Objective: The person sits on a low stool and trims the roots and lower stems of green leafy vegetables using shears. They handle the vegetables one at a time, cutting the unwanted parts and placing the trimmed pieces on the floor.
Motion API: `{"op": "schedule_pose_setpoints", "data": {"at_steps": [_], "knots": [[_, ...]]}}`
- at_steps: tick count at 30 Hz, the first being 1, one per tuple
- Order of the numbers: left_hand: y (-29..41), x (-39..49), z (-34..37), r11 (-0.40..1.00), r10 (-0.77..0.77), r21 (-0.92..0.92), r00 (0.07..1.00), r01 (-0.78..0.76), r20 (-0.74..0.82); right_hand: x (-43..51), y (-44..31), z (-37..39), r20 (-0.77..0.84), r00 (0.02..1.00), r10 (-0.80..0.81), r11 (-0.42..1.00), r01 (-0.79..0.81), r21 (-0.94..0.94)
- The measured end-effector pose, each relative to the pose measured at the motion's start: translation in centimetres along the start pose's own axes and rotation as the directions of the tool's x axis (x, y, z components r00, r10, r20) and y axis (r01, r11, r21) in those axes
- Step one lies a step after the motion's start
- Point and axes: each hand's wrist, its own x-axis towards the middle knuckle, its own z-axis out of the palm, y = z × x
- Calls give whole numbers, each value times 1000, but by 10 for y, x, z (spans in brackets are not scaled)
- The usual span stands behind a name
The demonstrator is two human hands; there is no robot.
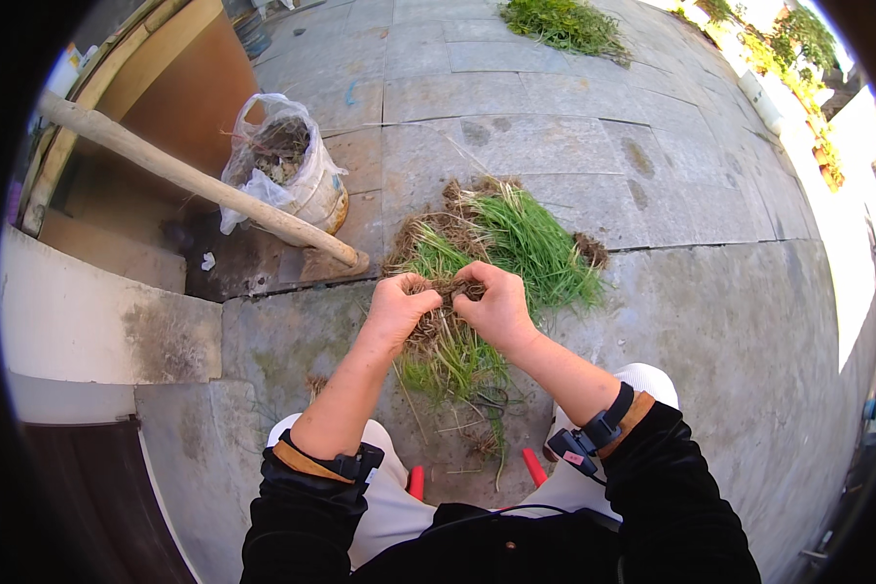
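Observation:
My left hand (401,310) and my right hand (498,305) are close together, thumbs and fingers pinched on a clump of brown roots (425,332). Thin green leaves (456,361) hang from that clump towards me. Just beyond my hands lies a pile of grass-like green plants (529,244), with their matted roots (438,226) mostly to the left. Below the clump, a dark looped thing that looks like scissors handles (495,398) is partly hidden among leaves. Loose stems and a small rooted plant (485,442) lie on the concrete between my knees.
A thick wooden pole (212,190) slants across the left side, in front of a bucket lined with a plastic bag (321,175) holding roots and soil. Leafy greens (566,28) lie farther off on the paving. Red bars (533,467) show between my legs. A low wall (102,314) stands left.

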Motion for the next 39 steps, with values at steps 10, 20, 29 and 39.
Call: {"op": "schedule_pose_setpoints", "data": {"at_steps": [10, 20, 29, 39], "knots": [[-1, -3, 0, 957, 173, 249, 982, -151, -71, -2, -16, -8, -6, 996, -92, 995, 92, 23], [-1, 4, -13, 986, 3, 167, 996, 13, -94, 5, 8, -11, -7, 996, 93, 996, -93, 12], [20, -6, -8, 919, -34, -384, 989, 87, 143, 11, 8, -10, 224, 960, 167, 884, -247, 398], [26, -8, -9, 942, -80, -320, 994, 99, 70, 9, -4, -16, 426, 897, 122, 768, -357, 531]]}}
